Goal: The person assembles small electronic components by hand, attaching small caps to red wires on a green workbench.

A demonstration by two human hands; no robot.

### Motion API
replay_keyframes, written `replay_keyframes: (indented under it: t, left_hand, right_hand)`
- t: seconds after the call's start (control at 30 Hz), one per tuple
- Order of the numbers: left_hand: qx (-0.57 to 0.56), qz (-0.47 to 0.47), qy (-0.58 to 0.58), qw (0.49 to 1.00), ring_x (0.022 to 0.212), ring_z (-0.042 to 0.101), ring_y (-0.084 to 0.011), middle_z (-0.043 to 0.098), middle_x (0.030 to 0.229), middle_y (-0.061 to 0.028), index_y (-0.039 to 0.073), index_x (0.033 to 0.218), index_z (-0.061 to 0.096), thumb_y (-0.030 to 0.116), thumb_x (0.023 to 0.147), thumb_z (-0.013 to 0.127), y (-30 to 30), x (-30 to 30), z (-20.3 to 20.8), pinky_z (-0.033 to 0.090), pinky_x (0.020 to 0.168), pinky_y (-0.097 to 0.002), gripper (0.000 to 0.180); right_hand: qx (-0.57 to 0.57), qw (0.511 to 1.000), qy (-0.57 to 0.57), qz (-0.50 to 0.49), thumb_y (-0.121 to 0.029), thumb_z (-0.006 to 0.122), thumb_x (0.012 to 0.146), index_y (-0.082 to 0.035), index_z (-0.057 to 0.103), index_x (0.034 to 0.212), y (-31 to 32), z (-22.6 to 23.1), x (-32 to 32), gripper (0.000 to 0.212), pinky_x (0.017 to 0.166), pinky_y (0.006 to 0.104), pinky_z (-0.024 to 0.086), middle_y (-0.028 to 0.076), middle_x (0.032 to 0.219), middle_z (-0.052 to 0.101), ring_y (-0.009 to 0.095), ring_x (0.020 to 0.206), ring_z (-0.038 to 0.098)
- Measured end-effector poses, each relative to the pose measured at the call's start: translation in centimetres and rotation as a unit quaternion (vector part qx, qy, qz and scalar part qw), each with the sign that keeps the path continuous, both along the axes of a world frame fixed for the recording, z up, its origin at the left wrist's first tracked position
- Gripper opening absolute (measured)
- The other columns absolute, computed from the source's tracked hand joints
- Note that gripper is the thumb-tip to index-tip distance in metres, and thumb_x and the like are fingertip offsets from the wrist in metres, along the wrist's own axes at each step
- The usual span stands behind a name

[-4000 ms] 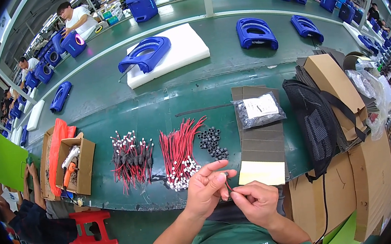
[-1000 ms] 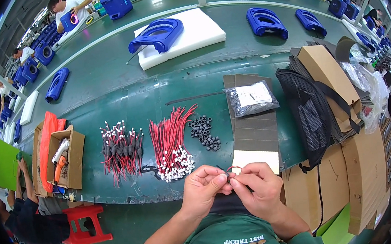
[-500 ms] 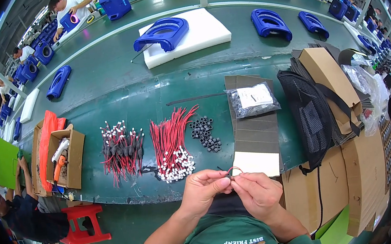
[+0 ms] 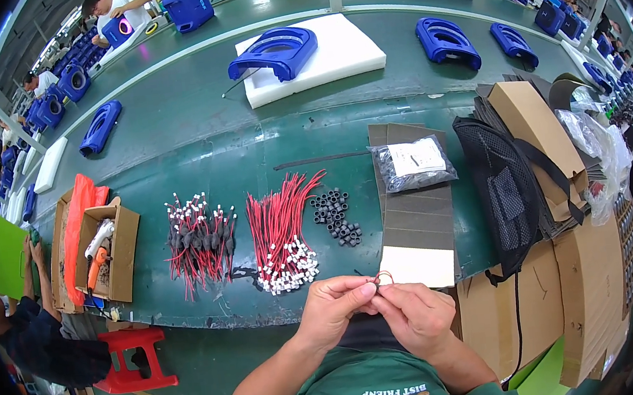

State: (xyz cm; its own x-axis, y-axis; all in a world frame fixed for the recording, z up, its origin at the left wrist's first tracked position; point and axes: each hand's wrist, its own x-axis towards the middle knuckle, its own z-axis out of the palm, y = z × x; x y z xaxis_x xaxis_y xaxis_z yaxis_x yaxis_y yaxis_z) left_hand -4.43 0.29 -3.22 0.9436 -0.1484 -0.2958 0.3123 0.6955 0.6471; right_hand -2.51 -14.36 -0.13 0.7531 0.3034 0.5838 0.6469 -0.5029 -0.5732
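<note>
My left hand (image 4: 333, 307) and my right hand (image 4: 418, 315) meet just in front of the green table's near edge (image 4: 213, 312). Together they pinch a thin red wire (image 4: 383, 276) that curls into a small loop above the fingertips. On the table beyond them lies a bundle of red wires with white connectors (image 4: 283, 232). A second bundle of red and black wires (image 4: 199, 241) lies to its left. Several small black rings (image 4: 337, 214) sit in a loose heap to the right of the red bundle.
A stack of grey cardboard sheets (image 4: 417, 218) carries a clear bag of black parts (image 4: 412, 164). A black mesh bag (image 4: 507, 193) and cardboard boxes (image 4: 533, 128) stand right. An open box (image 4: 109, 252) sits left, a red stool (image 4: 133, 361) below. Blue plastic housings (image 4: 274, 50) lie farther back.
Both hands have stayed together at the table edge, working the red wire. Its loop now shows above the fingertips. The camera view has shifted slightly.
</note>
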Motion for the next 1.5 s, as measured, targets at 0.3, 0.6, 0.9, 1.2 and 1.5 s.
replay_keyframes:
  t: [0.3,0.6,0.9,1.2,1.5]
  left_hand:
    - [0.041,-0.014,-0.032,0.999,0.067,0.058,-0.0122,0.063,0.078,-0.0089,-0.003,0.093,0.062,0.005,0.082,0.058,0.1,0.2,0.2,0.048,0.061,-0.0229,0.015]
    - [0.031,-0.052,-0.030,0.998,0.062,0.055,-0.0092,0.062,0.077,-0.0072,-0.002,0.092,0.062,0.010,0.082,0.058,0.7,0.3,0.3,0.047,0.056,-0.0219,0.016]
    - [0.137,-0.064,-0.072,0.986,0.063,0.052,-0.0059,0.059,0.074,-0.0018,0.000,0.096,0.063,0.012,0.084,0.058,0.7,0.6,1.2,0.044,0.058,-0.0189,0.018]
    - [0.114,-0.115,-0.065,0.985,0.062,0.049,-0.0046,0.058,0.073,-0.0004,0.000,0.090,0.062,0.015,0.085,0.056,1.2,0.7,0.7,0.041,0.057,-0.0184,0.017]
    - [0.111,-0.169,-0.078,0.976,0.063,0.050,-0.0048,0.058,0.072,-0.0009,0.001,0.090,0.063,0.016,0.085,0.056,0.7,0.8,1.0,0.041,0.056,-0.0189,0.017]
  right_hand:
    - [0.033,0.999,-0.009,0.041,-0.001,0.070,0.063,-0.002,0.063,0.088,-0.7,-0.9,0.3,0.026,0.054,0.0244,0.050,0.008,0.081,0.063,0.017,0.065,0.063]
    - [0.067,0.991,0.095,0.061,-0.006,0.073,0.064,0.000,0.062,0.094,-1.2,-0.2,0.9,0.032,0.054,0.0241,0.051,0.010,0.082,0.063,0.015,0.066,0.062]
    - [0.029,0.999,0.021,0.006,-0.012,0.076,0.062,-0.001,0.062,0.084,-0.7,-0.5,0.5,0.028,0.046,0.0224,0.047,0.006,0.071,0.061,0.014,0.055,0.060]
    - [0.327,0.862,0.381,0.069,-0.008,0.068,0.073,0.002,0.062,0.091,-1.0,-0.8,0.7,0.022,0.044,0.0177,0.041,0.004,0.071,0.059,0.006,0.054,0.054]
    - [0.371,0.794,0.453,0.162,-0.008,0.059,0.081,0.001,0.062,0.080,-0.6,-1.5,2.4,0.009,0.044,0.0167,0.034,0.001,0.066,0.053,0.003,0.051,0.047]
